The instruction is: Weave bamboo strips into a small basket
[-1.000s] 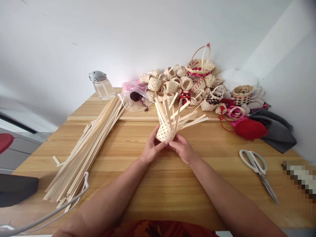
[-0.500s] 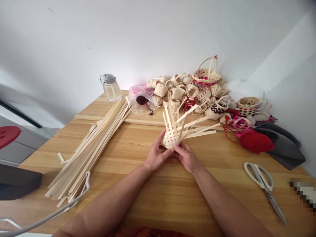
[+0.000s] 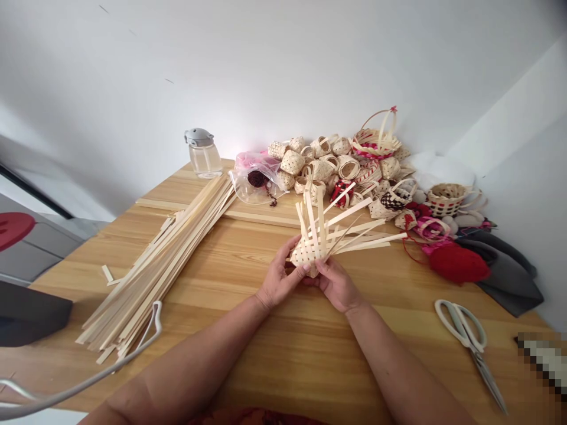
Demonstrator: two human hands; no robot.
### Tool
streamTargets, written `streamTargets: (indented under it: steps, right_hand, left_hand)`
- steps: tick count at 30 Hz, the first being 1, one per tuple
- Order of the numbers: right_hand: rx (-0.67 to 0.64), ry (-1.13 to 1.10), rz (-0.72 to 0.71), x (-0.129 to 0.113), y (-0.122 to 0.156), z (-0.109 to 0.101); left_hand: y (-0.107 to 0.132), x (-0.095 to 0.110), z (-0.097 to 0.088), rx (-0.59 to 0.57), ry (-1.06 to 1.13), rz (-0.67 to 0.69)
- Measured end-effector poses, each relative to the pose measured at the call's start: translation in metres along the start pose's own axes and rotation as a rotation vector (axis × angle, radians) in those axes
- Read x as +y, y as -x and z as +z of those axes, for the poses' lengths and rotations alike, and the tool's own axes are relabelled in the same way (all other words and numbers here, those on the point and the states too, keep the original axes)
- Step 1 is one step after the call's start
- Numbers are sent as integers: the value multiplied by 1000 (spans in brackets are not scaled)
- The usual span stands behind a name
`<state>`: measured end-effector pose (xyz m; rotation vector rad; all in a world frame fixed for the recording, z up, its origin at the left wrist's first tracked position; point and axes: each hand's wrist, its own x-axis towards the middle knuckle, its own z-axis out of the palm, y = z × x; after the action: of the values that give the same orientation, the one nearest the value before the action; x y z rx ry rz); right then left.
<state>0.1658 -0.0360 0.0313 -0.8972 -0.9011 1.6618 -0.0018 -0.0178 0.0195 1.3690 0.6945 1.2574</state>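
Both hands are held up over the middle of a light wooden tabletop (image 3: 283, 354), with a small unfinished bamboo basket (image 3: 308, 258) gripped between them, clear of the wood. Its woven base faces the person, and loose bamboo strips (image 3: 349, 230) fan out from it toward 12 to 3 o'clock. The left hand (image 3: 280, 278) cups the basket's left side with its fingers lying close together along the weave, and its thumb reaches across the base. The right hand (image 3: 334, 286) holds the lower side, its fingers curled in and pressed against the basket, though their tips are partly hidden, so exactly how they pinch cannot be told. At 9 o'clock lies a long bundle of bamboo strips (image 3: 150, 277), with a white cable (image 3: 133, 348) across its near end. A glass bottle with a grey cap (image 3: 204, 154) stands at 11 o'clock beside a clear plastic bag (image 3: 257, 186). A heap of miniature woven baskets (image 3: 328, 165) sits against the wall at 12 to 1 o'clock. A ball of red yarn (image 3: 456, 264) rests on grey cloth (image 3: 514, 289) at 2 o'clock, and white-handled scissors (image 3: 460, 330) lie at 3 o'clock. Plain white walls (image 3: 177, 77) meet behind the table, and a red-topped stool (image 3: 15, 230) shows on the floor at 9 o'clock.
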Motion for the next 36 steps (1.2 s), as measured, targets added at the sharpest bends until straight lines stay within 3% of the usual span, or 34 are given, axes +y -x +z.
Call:
streamTargets:
  steps: [8, 16, 25, 31, 36]
  right_hand:
    - [-29, -27, 30, -6, 0, 3]
    - [17, 6, 84, -6, 2, 1]
    - [-40, -31, 30, -6, 2, 2]
    - [110, 173, 10, -6, 2, 11]
    - [192, 341, -76, 0, 2, 17]
  left_hand:
    - [0, 0, 3, 28, 32, -62]
    - [0, -4, 3, 12, 25, -38]
    - [1, -2, 1, -10, 9, -24]
    - [-9, -2, -8, 196, 105, -50]
    - [-15, 2, -7, 220, 349, -35]
